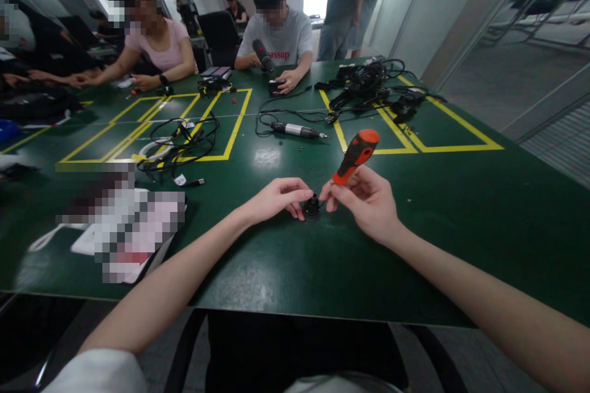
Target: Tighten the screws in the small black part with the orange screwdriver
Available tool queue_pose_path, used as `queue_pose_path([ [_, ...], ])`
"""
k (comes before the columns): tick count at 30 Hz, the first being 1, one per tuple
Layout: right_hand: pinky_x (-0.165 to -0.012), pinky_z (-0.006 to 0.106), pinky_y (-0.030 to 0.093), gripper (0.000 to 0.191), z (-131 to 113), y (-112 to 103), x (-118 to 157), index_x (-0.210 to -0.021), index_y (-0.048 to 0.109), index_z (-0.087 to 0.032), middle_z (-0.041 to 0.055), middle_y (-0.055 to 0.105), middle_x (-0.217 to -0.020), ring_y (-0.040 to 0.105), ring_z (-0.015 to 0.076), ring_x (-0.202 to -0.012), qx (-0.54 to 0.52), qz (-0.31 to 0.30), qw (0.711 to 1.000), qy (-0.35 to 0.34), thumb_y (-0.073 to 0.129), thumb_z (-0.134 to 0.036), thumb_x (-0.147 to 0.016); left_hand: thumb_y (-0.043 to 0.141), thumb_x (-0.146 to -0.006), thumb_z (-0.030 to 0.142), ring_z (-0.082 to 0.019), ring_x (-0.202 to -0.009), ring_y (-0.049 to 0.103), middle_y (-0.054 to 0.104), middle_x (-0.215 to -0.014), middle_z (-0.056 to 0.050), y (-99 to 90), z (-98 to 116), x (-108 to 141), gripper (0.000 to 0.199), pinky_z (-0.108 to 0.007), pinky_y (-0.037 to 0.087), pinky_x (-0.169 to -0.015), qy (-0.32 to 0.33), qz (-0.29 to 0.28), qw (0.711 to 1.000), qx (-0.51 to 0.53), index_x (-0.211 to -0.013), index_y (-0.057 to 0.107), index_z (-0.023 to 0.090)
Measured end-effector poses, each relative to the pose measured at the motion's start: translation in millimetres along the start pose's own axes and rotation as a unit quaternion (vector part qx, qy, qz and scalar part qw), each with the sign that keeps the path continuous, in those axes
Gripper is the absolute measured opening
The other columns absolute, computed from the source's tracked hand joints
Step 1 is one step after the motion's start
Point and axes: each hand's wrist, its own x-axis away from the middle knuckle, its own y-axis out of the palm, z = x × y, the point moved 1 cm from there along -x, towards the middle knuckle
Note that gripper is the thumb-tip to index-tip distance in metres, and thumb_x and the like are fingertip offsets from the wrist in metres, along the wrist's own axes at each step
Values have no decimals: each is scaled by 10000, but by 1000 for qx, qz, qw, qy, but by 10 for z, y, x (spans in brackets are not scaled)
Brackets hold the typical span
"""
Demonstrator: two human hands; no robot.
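**Left arm (184, 276) and right arm (461, 276) converge on a black part (312, 207)**

Both arms come in from the near side of the black part, one from each side. The green table (461, 221) spreads all around it. Across from it sits a person (281, 37) in a light grey top, with a dark tool in hand. A tangled cable pile (364, 83) lies beyond the part and to its right; a looser cable coil (184, 147) lies beyond and to its left.

The left hand (279, 199) is closed around the part from its left, thumb and finger at the narrow top, other fingers low by the base. The right hand (371, 202), just right of the part, grips the orange and black screwdriver (354, 156). Its handle leans up and away to the right, so its long axis slants down and left toward the part. The tip is too small to tell whether it touches.

An electric driver (299, 131) lies flat beyond the part, its bit pointing right. The part itself stands on the table between the hands, wide base down, its axis roughly upright. The left fingers are the nearer, touching it; the right fingertips are close beside.
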Motion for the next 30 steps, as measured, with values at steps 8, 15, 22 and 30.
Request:
queue_pose_path([
  [8,-509,279,587,398,2,-4,-13,-842,685,-201,17,728,-739,660,129,-510,11,14,1000,14,767,-586,-894,763,-822,520,-128,-608,709,718,-732,-11,15,-7,-15,407,-228,536,-602,4,8,1000,-5,-905,634,143],
  [15,-519,275,593,366,19,8,2,-928,661,-212,7,740,-743,676,132,-520,-22,5,1000,18,773,-559,-901,704,-868,474,-89,-448,614,668,-655,24,29,6,-1,339,-189,425,-458,16,14,999,-36,-913,635,145],
  [22,-525,267,588,352,20,4,1,-848,604,-219,6,745,-739,674,127,-534,-13,4,1000,18,779,-518,-910,711,-854,506,-124,-593,699,706,-755,-15,28,-16,-15,375,-209,506,-535,13,13,1000,-24,-912,625,147],
  [30,-526,271,605,349,41,7,3,-943,676,-199,14,741,-774,697,132,-537,-35,-2,999,19,749,-540,-928,709,-862,557,-131,-596,703,709,-764,-21,20,-20,-4,432,-217,505,-551,20,10,1000,-21,-948,625,142],
])
